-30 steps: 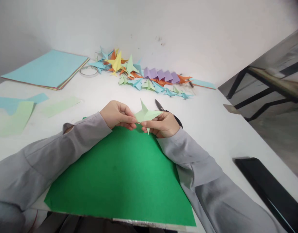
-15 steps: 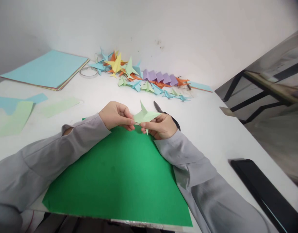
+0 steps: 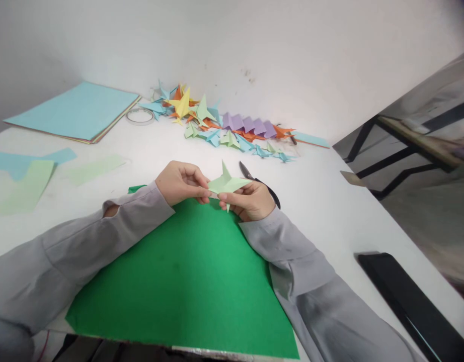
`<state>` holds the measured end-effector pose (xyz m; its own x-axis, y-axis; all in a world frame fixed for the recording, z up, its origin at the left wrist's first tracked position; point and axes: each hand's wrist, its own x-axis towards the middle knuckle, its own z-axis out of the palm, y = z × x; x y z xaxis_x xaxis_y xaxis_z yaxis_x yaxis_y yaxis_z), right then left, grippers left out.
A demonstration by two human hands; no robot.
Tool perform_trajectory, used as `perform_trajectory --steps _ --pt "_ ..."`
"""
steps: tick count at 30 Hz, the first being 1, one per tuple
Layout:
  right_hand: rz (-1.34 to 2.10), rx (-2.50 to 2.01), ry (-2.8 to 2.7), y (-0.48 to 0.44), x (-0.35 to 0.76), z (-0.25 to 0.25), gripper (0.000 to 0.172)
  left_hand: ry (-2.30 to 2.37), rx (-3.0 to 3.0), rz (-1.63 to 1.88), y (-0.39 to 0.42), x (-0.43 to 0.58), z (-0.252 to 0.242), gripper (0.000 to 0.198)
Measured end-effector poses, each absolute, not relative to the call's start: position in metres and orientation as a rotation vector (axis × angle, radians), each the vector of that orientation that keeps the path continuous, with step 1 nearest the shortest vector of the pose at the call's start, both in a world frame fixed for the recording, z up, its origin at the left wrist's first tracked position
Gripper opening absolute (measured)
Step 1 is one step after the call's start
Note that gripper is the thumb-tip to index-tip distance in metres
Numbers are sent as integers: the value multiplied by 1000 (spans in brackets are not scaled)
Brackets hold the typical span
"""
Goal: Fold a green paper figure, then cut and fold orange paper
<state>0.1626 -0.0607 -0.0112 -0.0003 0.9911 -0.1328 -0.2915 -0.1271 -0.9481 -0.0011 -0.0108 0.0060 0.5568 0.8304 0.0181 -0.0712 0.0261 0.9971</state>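
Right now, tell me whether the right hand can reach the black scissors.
Probably yes: the black scissors lie just beyond the right hand, with nothing visible between them, though that hand holds the pale green folded paper and may need to let go.

black slab (image 3: pixel 415 304) on white table (image 3: pixel 318 211)

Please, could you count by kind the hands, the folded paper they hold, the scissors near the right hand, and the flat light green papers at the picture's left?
Hands: 2
Folded paper: 1
Scissors: 1
Flat light green papers: 2
Total: 6
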Motion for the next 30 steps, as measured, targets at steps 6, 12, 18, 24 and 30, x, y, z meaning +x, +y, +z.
perform_trajectory --steps 6,12,18,24,30 --pt "1378 -1107 -950 -60 162 -11 25 727 1356 792 -11 0 4 28" --pt "1366 -1115 -961 -60 162 -12 23 726 1289 787 -12 1 3 27" --pt "1359 -1137 -977 -59 163 -13 21 736 1278 777 -11 2 4 23" --pt "1363 -1149 -958 -59 163 -13 19 772 1229 744 -11 3 3 21" --pt "1404 -1138 -895 -59 162 -12 22 818 1074 686 -10 2 3 22"
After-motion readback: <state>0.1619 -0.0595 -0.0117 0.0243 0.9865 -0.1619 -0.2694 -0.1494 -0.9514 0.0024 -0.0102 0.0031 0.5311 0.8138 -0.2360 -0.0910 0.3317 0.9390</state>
